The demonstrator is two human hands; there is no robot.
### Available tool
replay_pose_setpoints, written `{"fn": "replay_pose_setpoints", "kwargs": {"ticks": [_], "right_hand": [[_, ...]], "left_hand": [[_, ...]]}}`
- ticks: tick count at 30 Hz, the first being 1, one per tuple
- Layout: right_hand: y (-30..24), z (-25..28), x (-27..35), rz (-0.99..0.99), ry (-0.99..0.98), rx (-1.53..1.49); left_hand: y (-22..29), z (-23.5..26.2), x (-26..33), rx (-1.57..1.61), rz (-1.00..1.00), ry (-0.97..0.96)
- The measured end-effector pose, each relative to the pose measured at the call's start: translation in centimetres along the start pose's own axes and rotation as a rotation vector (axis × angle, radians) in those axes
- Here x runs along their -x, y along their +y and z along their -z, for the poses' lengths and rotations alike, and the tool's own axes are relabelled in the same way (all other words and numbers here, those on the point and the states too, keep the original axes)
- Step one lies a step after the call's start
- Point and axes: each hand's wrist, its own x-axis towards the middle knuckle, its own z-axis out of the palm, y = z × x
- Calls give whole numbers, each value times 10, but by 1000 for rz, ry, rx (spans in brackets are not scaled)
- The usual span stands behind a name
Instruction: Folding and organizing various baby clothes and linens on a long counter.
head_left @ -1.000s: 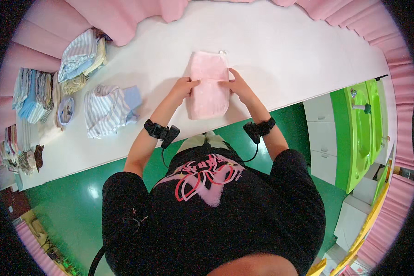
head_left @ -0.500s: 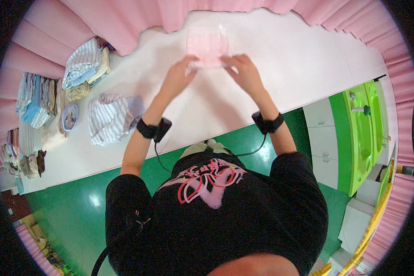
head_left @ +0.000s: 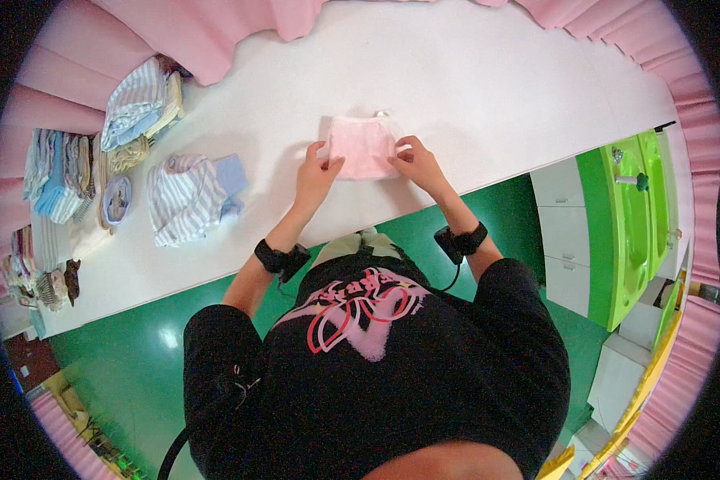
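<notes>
A small pink cloth garment (head_left: 360,150) with a whitish band along its far edge is spread over the white table in front of me. My left hand (head_left: 320,170) pinches its left side, thumb lying on the cloth. At the opposite side, my right hand (head_left: 414,163) grips the fabric between thumb and fingers. The garment looks fairly flat, and a small whitish bit sticks out at its far right corner. Left of my hands lies a loosely bunched blue-and-white striped cloth (head_left: 182,200) with a plain blue piece beside it.
On the white table's (head_left: 496,88) left end stand folded clothes (head_left: 62,172), another striped pile (head_left: 140,104) and a rolled light-blue item (head_left: 118,200). Pink curtains (head_left: 168,32) hang along the far edge. At right is a green sink unit (head_left: 632,232) beside white cabinets (head_left: 564,240).
Both hands have drawn the pink garment toward me, from the far part of the table to nearer its front edge. The striped cloth pile has stayed put.
</notes>
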Motion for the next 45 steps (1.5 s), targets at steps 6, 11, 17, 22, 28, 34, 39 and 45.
{"fn": "replay_pose_setpoints", "kwargs": {"ticks": [6,11,17,22,28,34,39,45], "right_hand": [[0,-6,7,3,-40,116],[7,-12,14,81,-59,185],[2,-15,21,275,-51,545],[-2,-34,34,626,-191,796],[-8,-34,56,725,-202,823],[13,-39,84,839,-230,830],[-24,-31,66,918,-474,449],[-112,-59,50,509,-514,-106]], "left_hand": [[8,-1,16,-302,-114,-75],[12,-2,24,-882,-503,-6],[-16,-10,34,-902,-632,-184],[-10,-7,36,-792,-579,-195],[-11,0,66,-823,-530,-271],[-45,-8,114,-862,-662,-72],[-16,32,131,-605,-609,-22],[25,97,139,-32,-69,138]]}}
